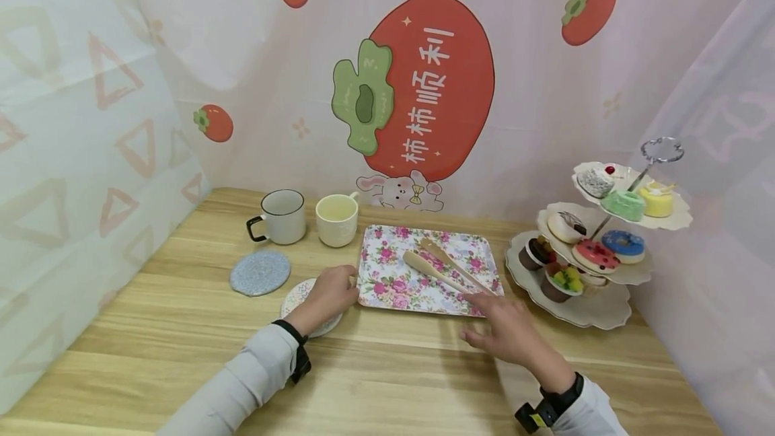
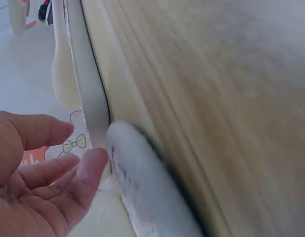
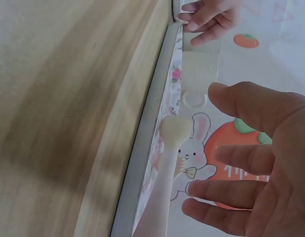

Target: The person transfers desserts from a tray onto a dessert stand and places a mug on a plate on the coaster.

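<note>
A white tray with pink flowers (image 1: 387, 261) lies on the wooden table. On it rest a wooden spoon (image 1: 424, 268) and a wooden fork (image 1: 451, 262), side by side, handles toward the lower right. My left hand (image 1: 329, 293) is at the tray's left edge, over a patterned round coaster (image 1: 297, 295); its thumb and fingers stand apart with nothing between them in the left wrist view, one fingertip close to the tray's rim (image 2: 95, 108). My right hand (image 1: 505, 325) hovers by the tray's lower right corner, near the handle ends. Its fingers (image 3: 226, 192) are extended and hold nothing.
A grey-blue coaster (image 1: 260, 273), a white mug with black handle (image 1: 283, 219) and a cream cup (image 1: 336, 222) stand on the left. To the right is a three-tier stand (image 1: 605, 311) with toy cakes, donuts and cupcakes. Printed cloth (image 1: 527, 120) hangs behind.
</note>
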The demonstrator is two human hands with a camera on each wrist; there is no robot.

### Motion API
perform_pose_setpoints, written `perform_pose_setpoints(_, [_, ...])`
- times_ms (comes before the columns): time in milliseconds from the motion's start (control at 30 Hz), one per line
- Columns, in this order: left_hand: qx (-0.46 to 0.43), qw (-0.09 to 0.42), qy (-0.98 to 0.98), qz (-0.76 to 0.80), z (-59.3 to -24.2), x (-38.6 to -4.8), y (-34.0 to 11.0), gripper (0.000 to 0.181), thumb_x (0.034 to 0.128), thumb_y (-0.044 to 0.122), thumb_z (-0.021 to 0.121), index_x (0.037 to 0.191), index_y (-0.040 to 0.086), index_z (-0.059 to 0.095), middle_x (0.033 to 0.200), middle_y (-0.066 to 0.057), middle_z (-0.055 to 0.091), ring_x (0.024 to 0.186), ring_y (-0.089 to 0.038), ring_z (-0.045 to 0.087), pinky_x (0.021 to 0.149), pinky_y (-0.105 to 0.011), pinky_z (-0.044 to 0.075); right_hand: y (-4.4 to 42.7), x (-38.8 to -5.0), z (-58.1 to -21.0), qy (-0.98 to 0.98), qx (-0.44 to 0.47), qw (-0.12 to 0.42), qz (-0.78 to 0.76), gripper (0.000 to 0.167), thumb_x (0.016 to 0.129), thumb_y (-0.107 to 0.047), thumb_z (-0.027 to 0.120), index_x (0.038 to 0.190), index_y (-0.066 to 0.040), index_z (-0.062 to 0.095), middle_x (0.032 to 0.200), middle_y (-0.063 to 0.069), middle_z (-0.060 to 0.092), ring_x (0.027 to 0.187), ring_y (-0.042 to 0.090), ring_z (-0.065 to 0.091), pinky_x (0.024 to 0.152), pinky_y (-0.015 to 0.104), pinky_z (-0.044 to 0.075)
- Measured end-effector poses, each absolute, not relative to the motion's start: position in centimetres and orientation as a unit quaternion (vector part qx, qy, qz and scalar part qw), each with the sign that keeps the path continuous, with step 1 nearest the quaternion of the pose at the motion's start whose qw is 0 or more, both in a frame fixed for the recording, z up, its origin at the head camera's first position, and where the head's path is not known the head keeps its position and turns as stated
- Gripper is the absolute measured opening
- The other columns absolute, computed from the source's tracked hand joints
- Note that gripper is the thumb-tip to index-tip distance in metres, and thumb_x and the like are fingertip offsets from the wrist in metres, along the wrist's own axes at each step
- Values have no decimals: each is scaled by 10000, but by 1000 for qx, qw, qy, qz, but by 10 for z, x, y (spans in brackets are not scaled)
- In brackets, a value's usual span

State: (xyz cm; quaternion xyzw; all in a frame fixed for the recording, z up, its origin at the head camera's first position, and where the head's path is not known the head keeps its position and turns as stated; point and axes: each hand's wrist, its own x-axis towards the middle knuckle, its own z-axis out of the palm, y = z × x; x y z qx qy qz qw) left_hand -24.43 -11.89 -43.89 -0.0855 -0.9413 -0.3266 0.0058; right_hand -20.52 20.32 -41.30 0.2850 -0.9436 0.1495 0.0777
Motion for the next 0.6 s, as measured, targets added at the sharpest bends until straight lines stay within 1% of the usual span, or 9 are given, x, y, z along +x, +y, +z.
perform_pose_setpoints(67, [-83,4,-947,-312,-438,-241,-121,363,805,38,618,1160,-31,600,653,-43,557,523,-128,466,496,-302,410,204,-200,-414,-945,285,75,143,617,726,-333,771,1238,-49,576,1176,152,598,1069,375,538,839,621,343])
perform_pose_setpoints(100, [-83,6,-950,-302,-437,-240,-123,360,795,41,624,1149,-22,610,730,-64,593,559,-144,491,527,-316,434,204,-198,-414,-945,284,73,141,622,723,-340,771,1238,-51,576,1178,153,597,1077,380,533,844,629,337])
perform_pose_setpoints(133, [-83,5,-954,-288,-437,-239,-124,351,793,57,637,1137,-9,621,808,-75,614,630,-160,529,577,-330,458,205,-196,-414,-946,284,72,141,618,724,-341,769,1233,-47,577,1178,157,597,1086,389,525,844,641,330])
perform_pose_setpoints(200, [-89,6,-962,-258,-436,-236,-126,339,781,81,665,1112,13,639,955,-91,624,779,-201,577,673,-368,487,206,-192,-415,-946,285,66,141,602,727,-332,768,1223,-47,582,1179,162,594,1094,399,514,833,647,337])
perform_pose_setpoints(267, [-93,0,-967,-235,-436,-233,-128,336,775,109,690,1098,29,650,1012,-110,607,855,-246,581,711,-397,488,206,-189,-416,-944,288,62,145,590,723,-319,772,1212,-46,588,1182,173,589,1107,399,507,823,651,351])
perform_pose_setpoints(333, [-101,2,-972,-213,-435,-227,-131,333,767,145,711,1083,52,660,1020,-116,593,927,-273,572,735,-415,482,206,-185,-416,-945,290,56,144,577,712,-304,780,1202,-57,597,1193,172,580,1120,386,501,797,646,370])
perform_pose_setpoints(433, [-113,4,-974,-196,-435,-219,-134,349,750,164,726,1078,62,663,997,-128,570,890,-284,571,705,-418,479,206,-179,-416,-947,290,42,130,591,706,-323,781,1211,-78,595,1212,169,566,1145,388,479,782,650,375])
perform_pose_setpoints(533, [-127,11,-977,-172,-434,-212,-139,360,723,179,739,1058,68,668,987,-136,561,879,-302,556,689,-440,468,207,-173,-416,-950,289,26,110,608,712,-368,769,1222,-88,591,1226,179,553,1176,432,431,793,678,350])
perform_pose_setpoints(600, [-136,10,-978,-157,-433,-208,-142,357,713,186,744,1044,71,672,975,-135,558,875,-315,543,676,-463,458,207,-169,-417,-951,291,14,104,624,716,-398,760,1229,-88,586,1232,195,542,1166,454,425,808,691,329])
